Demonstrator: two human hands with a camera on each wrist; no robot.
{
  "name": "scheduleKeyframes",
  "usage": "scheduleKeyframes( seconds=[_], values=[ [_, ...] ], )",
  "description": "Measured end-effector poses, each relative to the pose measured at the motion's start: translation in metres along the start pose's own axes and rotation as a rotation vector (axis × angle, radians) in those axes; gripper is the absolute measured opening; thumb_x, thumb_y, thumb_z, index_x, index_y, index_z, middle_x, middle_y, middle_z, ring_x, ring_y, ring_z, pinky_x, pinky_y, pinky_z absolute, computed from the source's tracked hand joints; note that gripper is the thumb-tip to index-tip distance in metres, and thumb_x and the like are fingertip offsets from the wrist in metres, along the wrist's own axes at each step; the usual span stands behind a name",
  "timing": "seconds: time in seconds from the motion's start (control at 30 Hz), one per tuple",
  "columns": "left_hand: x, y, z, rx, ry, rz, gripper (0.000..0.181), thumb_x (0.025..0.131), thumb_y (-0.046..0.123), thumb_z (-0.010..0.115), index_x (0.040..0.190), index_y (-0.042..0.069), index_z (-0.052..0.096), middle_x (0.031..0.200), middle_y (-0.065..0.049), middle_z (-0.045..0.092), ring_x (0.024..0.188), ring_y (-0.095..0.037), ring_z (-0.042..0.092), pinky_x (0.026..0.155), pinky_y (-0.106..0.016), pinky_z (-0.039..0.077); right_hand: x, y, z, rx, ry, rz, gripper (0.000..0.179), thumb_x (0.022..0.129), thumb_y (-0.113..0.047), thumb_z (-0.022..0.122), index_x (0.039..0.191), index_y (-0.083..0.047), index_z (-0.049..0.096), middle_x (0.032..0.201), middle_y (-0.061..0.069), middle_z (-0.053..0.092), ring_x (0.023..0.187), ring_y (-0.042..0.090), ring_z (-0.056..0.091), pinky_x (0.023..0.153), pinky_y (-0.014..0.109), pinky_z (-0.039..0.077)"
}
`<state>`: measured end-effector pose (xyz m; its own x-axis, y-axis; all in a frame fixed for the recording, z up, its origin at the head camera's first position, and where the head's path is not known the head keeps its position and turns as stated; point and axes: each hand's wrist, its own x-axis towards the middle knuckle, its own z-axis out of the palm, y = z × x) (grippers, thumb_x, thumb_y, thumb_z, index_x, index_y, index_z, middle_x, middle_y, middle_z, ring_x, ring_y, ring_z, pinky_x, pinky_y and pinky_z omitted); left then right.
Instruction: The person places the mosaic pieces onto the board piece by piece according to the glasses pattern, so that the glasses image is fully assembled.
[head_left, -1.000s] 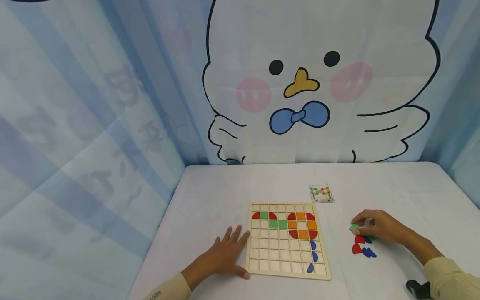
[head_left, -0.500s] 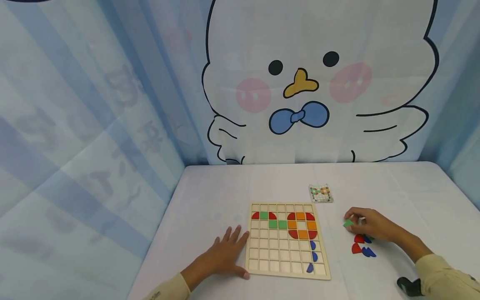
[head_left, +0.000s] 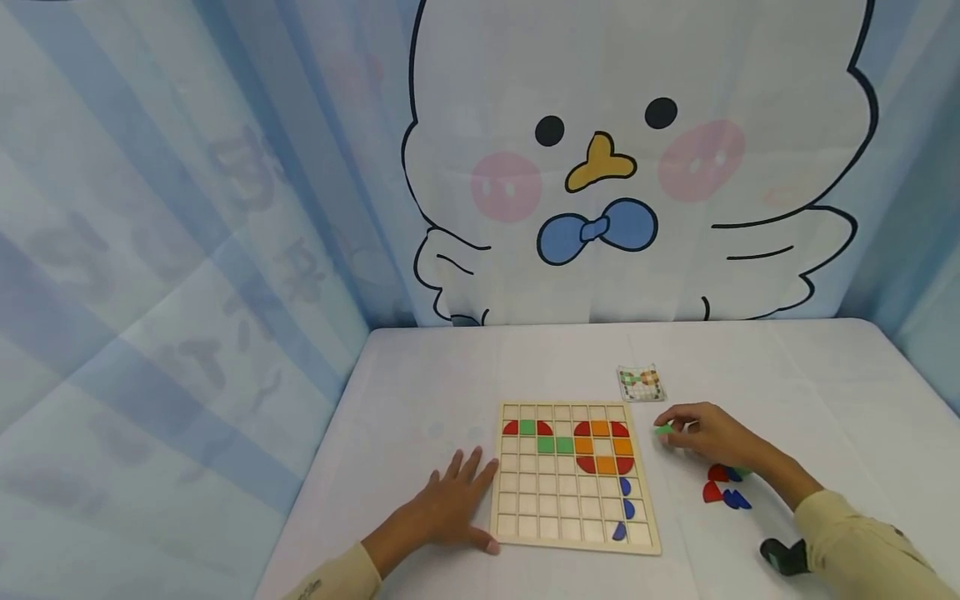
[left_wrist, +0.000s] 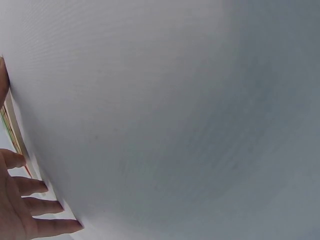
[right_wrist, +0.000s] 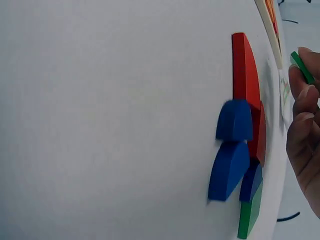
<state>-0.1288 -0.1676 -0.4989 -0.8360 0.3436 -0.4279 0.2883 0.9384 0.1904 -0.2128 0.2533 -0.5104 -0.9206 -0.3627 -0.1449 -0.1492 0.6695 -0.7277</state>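
Observation:
My right hand (head_left: 708,432) pinches a green tile (head_left: 663,430) between thumb and fingers, just right of the wooden grid board (head_left: 525,506). In the right wrist view the same green piece (right_wrist: 302,67) shows edge-on in the fingertips. Spread flat on the table, my left hand (head_left: 450,502) touches the board's left edge with its fingers and thumb. Red, green and orange tiles fill several cells in the upper rows. Blue half-round pieces (head_left: 628,508) lie in the right-hand columns lower down.
A small pattern card (head_left: 641,384) lies behind the board. Red quarter pieces (right_wrist: 244,70), blue pieces (right_wrist: 229,170) and a green one (right_wrist: 251,212) lie loose near my right forearm. A black strap-like object (head_left: 783,556) shows beside the right sleeve. A patterned curtain (head_left: 592,283) stands behind the table.
My right hand has lifted the green tile from the loose pieces and carried it left and away toward the board. My left hand has stayed at the board's edge.

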Motion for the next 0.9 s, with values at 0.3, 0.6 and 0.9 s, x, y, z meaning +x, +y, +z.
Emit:
scheduleKeyframes(
  seconds=[0.3,0.6,0.9],
  values=[
    [0.001,-0.002,0.003,-0.004,0.0,0.012,0.118,0.066,0.074,0.075,0.161,0.025,0.024,0.169,-0.012,0.016,0.153,-0.043,0.017,0.111,-0.069,0.031,0.02,-0.019,0.015,0.084,-0.072,-0.127,0.037,0.089,-0.023,0.077,0.121,-0.004,0.07,0.089,0.004,0.06,0.061,0.01,0.054,0.055,0.024,0.051],
    [0.0,0.0,-0.002,0.008,0.009,0.013,0.117,0.067,0.073,0.076,0.16,0.024,0.025,0.168,-0.013,0.017,0.153,-0.044,0.018,0.111,-0.069,0.032,0.038,-0.044,0.03,0.088,-0.122,-0.21,0.034,0.091,-0.019,0.073,0.122,-0.004,0.068,0.09,0.003,0.058,0.062,0.006,0.052,0.054,0.022,0.047],
    [0.001,0.0,-0.001,0.017,-0.003,0.004,0.118,0.066,0.075,0.075,0.161,0.026,0.025,0.169,-0.012,0.016,0.153,-0.043,0.018,0.11,-0.069,0.032,0.049,-0.059,0.047,0.117,-0.09,-0.25,0.027,0.089,-0.017,0.076,0.113,-0.008,0.07,0.086,0.002,0.061,0.074,0.012,0.054,0.063,0.022,0.045]
  ],
)
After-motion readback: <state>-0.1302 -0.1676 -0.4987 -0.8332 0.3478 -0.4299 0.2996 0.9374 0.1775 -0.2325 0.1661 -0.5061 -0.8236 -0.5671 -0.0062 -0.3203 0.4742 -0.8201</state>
